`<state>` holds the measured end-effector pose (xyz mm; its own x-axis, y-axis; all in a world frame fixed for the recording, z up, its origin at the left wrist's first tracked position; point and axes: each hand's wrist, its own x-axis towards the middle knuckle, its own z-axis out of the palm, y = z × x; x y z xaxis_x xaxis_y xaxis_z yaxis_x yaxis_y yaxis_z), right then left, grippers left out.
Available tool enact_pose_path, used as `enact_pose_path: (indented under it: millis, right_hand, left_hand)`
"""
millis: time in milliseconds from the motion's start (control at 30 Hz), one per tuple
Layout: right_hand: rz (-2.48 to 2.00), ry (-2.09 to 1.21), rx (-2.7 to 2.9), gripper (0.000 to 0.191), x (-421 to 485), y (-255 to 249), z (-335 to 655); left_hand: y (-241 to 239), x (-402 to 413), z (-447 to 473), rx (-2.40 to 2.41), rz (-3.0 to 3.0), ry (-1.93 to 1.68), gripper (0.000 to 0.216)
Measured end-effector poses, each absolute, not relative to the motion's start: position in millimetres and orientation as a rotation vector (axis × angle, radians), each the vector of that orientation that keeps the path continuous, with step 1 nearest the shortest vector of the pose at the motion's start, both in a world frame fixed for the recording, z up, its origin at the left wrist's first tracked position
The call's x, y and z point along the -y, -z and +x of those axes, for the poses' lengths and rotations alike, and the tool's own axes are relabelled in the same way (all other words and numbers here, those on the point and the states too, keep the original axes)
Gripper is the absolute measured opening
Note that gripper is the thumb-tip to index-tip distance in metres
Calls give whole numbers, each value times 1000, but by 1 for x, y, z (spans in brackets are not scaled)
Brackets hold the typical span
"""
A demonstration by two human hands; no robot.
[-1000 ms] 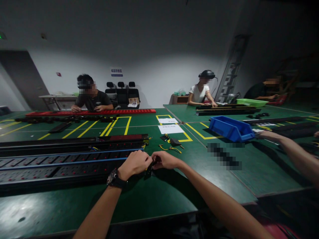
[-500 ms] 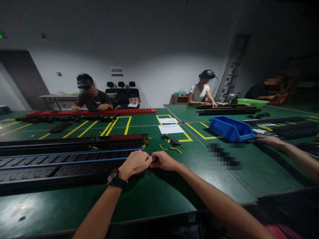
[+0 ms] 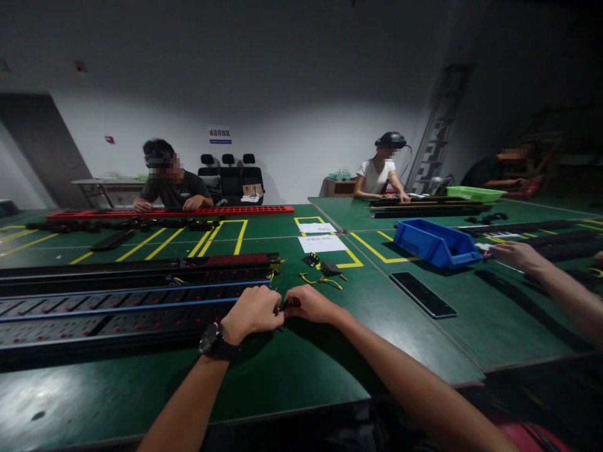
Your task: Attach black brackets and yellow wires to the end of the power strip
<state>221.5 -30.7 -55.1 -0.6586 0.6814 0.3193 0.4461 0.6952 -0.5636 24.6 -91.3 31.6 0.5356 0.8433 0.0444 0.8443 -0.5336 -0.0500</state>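
My left hand point(image 3: 257, 309), with a black watch point(image 3: 217, 343) on its wrist, is closed at the right end of a long black power strip point(image 3: 136, 321) with rows of sockets and small red parts. My right hand point(image 3: 311, 304) meets it there, fingers pinched together. Something small and dark shows between the two hands, too hidden to name. Just beyond them lie short yellow wires point(image 3: 330, 284) and a small black block-shaped part point(image 3: 330, 269).
White paper labels point(image 3: 321, 243) lie behind the small parts. To the right are a phone point(image 3: 423, 295), a blue bin point(image 3: 436, 243) and another person's hand point(image 3: 517, 257). Two people point(image 3: 173, 182) point(image 3: 379, 172) work across the green table, near a red rail point(image 3: 174, 213).
My two hands have shifted slightly left, still together, the left wrist turning a little. At the right, the other person's hand has lifted and drawn away from the blue bin.
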Motion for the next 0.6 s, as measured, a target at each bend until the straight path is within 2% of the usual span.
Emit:
enact_pose_path:
  millis: [133, 600]
  right_hand:
    - [-891, -550, 2398, 17, 32, 53, 223]
    - [-905, -538, 2421, 13, 33, 53, 224]
  left_hand:
    - [-30, 92, 25, 1459, -2666, -2, 25]
    - [-19, 84, 23, 1420, -2729, -3, 19]
